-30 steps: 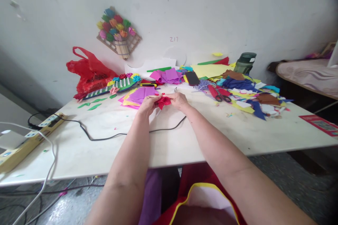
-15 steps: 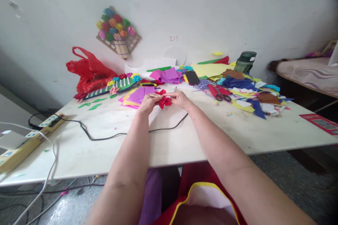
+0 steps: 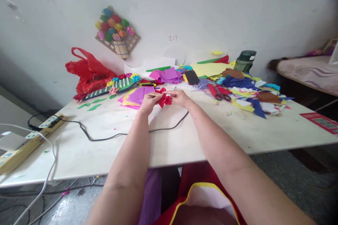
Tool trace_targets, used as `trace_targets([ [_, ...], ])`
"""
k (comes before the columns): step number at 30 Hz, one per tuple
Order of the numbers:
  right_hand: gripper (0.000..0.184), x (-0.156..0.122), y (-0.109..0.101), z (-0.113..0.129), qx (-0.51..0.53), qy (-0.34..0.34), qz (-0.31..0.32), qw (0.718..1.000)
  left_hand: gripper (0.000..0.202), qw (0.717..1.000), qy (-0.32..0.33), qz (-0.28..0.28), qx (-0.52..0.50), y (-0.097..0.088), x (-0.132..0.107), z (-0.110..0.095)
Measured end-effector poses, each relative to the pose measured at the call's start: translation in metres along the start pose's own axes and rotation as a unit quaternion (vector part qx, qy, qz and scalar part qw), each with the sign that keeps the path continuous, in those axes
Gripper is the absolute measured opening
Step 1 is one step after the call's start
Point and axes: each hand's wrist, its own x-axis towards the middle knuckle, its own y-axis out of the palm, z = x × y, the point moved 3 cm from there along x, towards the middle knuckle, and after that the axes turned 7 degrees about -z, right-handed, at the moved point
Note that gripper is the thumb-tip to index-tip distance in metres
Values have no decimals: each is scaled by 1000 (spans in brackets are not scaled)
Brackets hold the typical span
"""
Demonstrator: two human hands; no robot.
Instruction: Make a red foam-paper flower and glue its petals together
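left hand (image 3: 147, 102) and right hand (image 3: 181, 97) each pinch the red paper flower (image 3: 164, 100), fingertips pressed on it from either side. flower held between them, just above the white worktop (image 3: 211, 130). purple paper squares (image 3: 139, 95) just behind left hand. black cable (image 3: 105, 137) passes beneath the wrists. red scissors (image 3: 219, 94) lie to the right, apart.

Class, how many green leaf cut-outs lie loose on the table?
4 leaf cut-outs: two side by side at far left, one just behind them, one near the purple paper stack. More may hide under scraps.
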Motion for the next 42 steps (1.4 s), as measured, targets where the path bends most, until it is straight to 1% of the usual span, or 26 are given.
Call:
trace_targets([
  [4, 36, 2, 0, -3, -8, 33, 0, 999, 41, 1000, -9, 2, -18, 1, 2, 2],
  [8, 39, 3, -1, -3, -18, 38, 2, 999, 57, 997, -49, -36, -56, 0, 6, 4],
  [11, 42, 3, -1, -3, -22, 37, 5, 999, 68, 993, -89, -58, -51, 0, 8, 5],
  [14, 42, 3, -1, -2, -20, 38, 3, 999, 72, 992, -109, -58, -31, 1, 8, 5],
  [17, 43, 2, -1, 1, -18, 40, 1, 999, 69, 993, -100, -55, -17, 1, 7, 5],
  [22, 41, 1, -2, 7, -21, 47, -3, 999, 62, 997, -60, -40, -22, -2, 5, 2],
  [27, 41, 0, -2, 8, -21, 44, -4, 999, 45, 997, -25, -52, -45, -5, 5, -2],
  [30, 40, 0, -1, 7, -14, 40, -9, 999, 38, 997, -26, -49, -60, -6, 5, -2],
  [36, 37, 0, 2, -1, -11, 58, -15, 998, 32, 994, -43, -47, -88, -8, 4, -1],
  [42, 42, 1, 5, -7, 4, 63, -7, 998, 28, 996, -51, -35, -60, -5, 4, 2],
])
